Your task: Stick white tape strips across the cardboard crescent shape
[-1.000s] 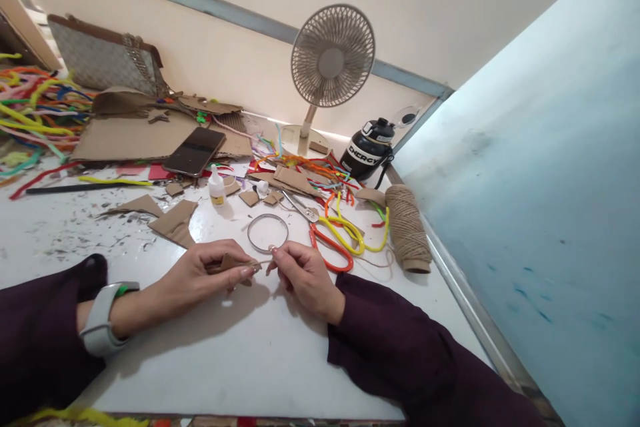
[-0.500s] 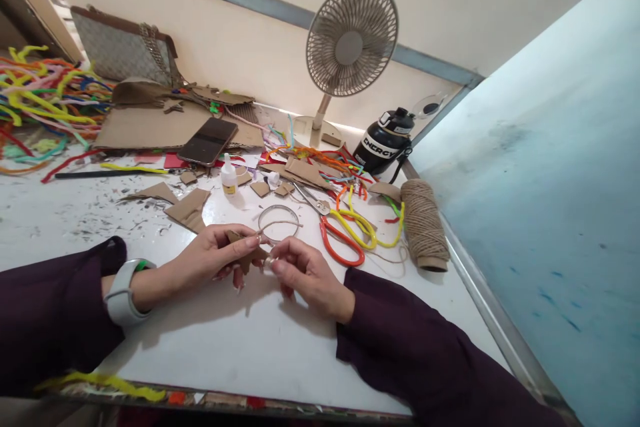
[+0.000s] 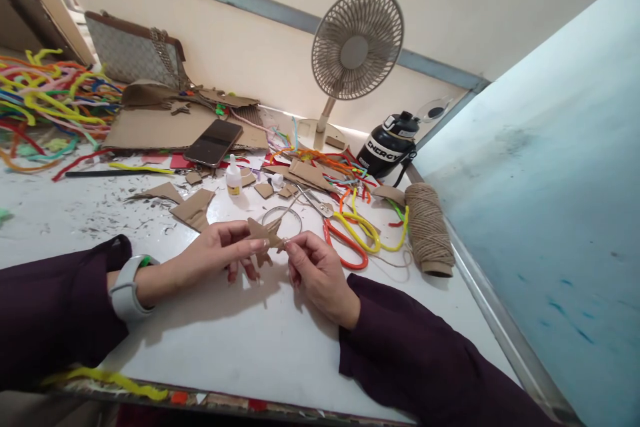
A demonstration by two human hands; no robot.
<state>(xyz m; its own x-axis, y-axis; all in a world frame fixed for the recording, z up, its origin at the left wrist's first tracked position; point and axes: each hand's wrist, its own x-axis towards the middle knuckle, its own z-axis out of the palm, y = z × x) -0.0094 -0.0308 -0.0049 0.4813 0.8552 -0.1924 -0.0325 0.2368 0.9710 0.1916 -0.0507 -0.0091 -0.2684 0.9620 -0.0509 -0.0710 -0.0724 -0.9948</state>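
Note:
My left hand (image 3: 223, 250) holds a small cut-out cardboard star (image 3: 261, 232) between thumb and fingers, above the white table. My right hand (image 3: 323, 277) is closed in a pinch at the star's right-hand point, where a bit of twine shows; the fingertips hide most of it. A loose strand of twine (image 3: 291, 205) sticks up from the star towards the back right. Behind the hands lies a thin round ring (image 3: 301, 221), partly covered by the star. Scissors (image 3: 351, 266) with orange handles rest just beyond my right hand.
A twine spool (image 3: 429, 230) stands at the right near the wall. Behind are a glue bottle (image 3: 233, 181), cardboard scraps (image 3: 194, 209), a phone (image 3: 214, 142), a black bottle (image 3: 387, 147) and a fan (image 3: 357, 43). Coloured pipe cleaners (image 3: 55, 97) heap at the far left.
Both hands have raised and turned the star, so more of its face shows. The loose strand now points up instead of sideways. My right hand has shifted slightly right.

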